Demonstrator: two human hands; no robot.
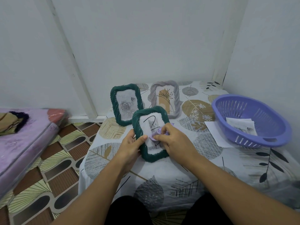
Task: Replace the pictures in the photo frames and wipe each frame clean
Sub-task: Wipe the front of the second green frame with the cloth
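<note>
Both your bare forearms reach in from the near edge and converge toward the middle of the scene. Your left hand (132, 144) sits to the left, wrist slightly bent, thumb laid forward across the front of the green frame (150, 133) and fingers wrapped behind its left edge. Your right hand (174, 139) comes in from the right, knuckles up, fingertips curled down and pinching the bunched lilac cloth (155, 133) against the frame's front.
</note>
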